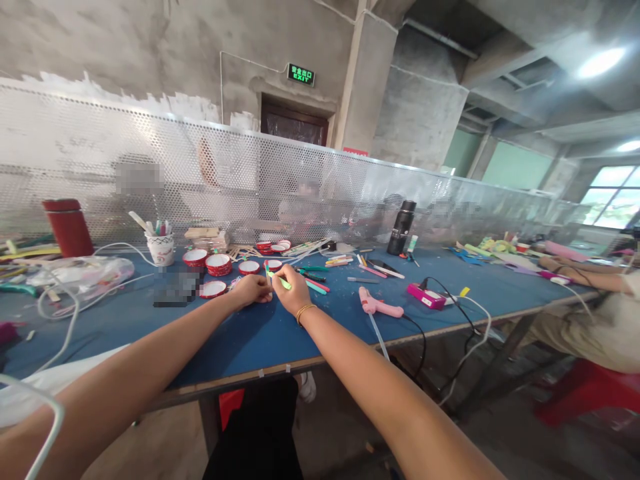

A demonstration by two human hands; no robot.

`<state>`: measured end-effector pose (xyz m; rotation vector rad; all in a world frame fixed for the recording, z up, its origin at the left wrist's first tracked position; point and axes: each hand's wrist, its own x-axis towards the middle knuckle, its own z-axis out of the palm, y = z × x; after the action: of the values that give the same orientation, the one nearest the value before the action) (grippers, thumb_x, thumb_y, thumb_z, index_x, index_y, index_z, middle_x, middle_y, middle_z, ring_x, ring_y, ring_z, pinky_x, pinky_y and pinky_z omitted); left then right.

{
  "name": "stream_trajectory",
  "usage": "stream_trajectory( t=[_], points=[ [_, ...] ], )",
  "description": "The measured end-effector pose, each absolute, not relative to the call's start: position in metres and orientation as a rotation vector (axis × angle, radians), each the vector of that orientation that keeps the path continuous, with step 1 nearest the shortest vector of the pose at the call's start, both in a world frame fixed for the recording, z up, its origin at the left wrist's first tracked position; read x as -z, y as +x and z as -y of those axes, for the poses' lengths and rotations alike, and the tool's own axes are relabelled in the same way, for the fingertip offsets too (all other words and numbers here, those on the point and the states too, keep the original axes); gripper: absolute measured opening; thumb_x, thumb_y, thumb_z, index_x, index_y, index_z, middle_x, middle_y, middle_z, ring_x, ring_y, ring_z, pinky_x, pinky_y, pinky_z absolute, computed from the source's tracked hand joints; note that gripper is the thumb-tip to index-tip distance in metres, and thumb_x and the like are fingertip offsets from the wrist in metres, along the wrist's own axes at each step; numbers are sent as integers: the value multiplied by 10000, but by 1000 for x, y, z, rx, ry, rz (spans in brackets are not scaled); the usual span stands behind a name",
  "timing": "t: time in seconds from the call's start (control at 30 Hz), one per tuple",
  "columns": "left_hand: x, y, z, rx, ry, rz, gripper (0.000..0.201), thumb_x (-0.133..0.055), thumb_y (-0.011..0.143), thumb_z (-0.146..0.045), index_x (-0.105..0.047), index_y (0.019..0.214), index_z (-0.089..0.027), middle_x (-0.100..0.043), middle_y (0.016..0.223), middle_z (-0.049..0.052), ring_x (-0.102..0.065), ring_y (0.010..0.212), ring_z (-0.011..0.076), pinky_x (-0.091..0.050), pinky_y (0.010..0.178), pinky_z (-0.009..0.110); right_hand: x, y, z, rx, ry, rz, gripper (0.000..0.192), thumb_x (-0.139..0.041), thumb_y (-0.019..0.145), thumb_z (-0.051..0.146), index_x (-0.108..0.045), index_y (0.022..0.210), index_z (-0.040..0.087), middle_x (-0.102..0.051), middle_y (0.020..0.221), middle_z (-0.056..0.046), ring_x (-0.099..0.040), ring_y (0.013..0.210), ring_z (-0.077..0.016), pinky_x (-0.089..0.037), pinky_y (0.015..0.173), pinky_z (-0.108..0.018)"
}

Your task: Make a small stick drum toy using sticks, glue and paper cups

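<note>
At frame centre, our right hand (pixel 294 291) is clamping a lime-green marker (pixel 285 283); whether our curled left hand (pixel 254 291) is holding anything, we cannot make out. We are risking a stray mark if the marker slips.

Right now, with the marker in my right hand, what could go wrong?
The yellow-green marker in your right hand sits close to your left hand, so a slip might poke or mark it. The pink glue gun lies near the front edge of the table, its black cord hanging over; a snag could pull it off.
</note>
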<state>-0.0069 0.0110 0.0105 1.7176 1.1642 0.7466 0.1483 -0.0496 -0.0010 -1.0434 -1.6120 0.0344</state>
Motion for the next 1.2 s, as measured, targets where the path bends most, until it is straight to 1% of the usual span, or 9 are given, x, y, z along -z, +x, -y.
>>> stream_trajectory(
  t=[0.17, 0.47, 0.6, 0.77, 1.1, 1.2],
  points=[
    [-13, -7, -9, -735, 1720, -1167, 308, -914, 643, -323, -635, 627, -193, -690, 579, -19, -676, 579, 133, -541, 598, 196, 1, 151, 49, -29, -1048, 1565, 165, -503, 888, 359, -467, 759, 264, -650, 746, -9, -627, 729, -202, -454, 712, -292],
    [-15, -7, -6, -742, 1717, -1167, 322, -921, 619, -342, -635, 632, -194, -698, 593, -17, -684, 600, 138, -555, 621, 204, 0, 149, 53, -71, -1044, 1621, 160, -517, 879, 352, -490, 751, 260, -637, 721, 4, -610, 694, -189, -447, 679, -280],
    [-14, -8, -7, -727, 1732, -1158, 300, -919, 615, -345, -664, 655, -193, -709, 612, -14, -693, 616, 141, -560, 637, 206, 0, 150, 52, -59, -1081, 1603, 157, -523, 877, 333, -485, 744, 260, -639, 720, 5, -614, 695, -190, -447, 675, -281],
    [-14, -8, -6, -736, 1746, -1170, 305, -915, 620, -346, -654, 638, -189, -714, 616, -3, -683, 602, 141, -557, 626, 210, 0, 150, 53, -53, -1055, 1587, 147, -530, 872, 310, -486, 741, 260, -636, 712, 8, -617, 690, -187, -457, 678, -281],
    [-17, -7, -2, -750, 1721, -1153, 337, -920, 638, -332, -616, 609, -188, -710, 611, -3, -699, 624, 142, -566, 625, 203, -1, 150, 55, -65, -1046, 1647, 145, -527, 877, 339, -498, 761, 259, -639, 734, 2, -617, 717, -193, -468, 707, -281],
    [-18, -7, -1, -757, 1717, -1152, 339, -934, 624, -336, -630, 624, -187, -710, 613, -7, -705, 630, 142, -563, 618, 196, -1, 151, 53, -59, -1057, 1635, 142, -525, 879, 333, -496, 762, 259, -638, 736, 2, -617, 717, -193, -464, 705, -281]
  ],
)
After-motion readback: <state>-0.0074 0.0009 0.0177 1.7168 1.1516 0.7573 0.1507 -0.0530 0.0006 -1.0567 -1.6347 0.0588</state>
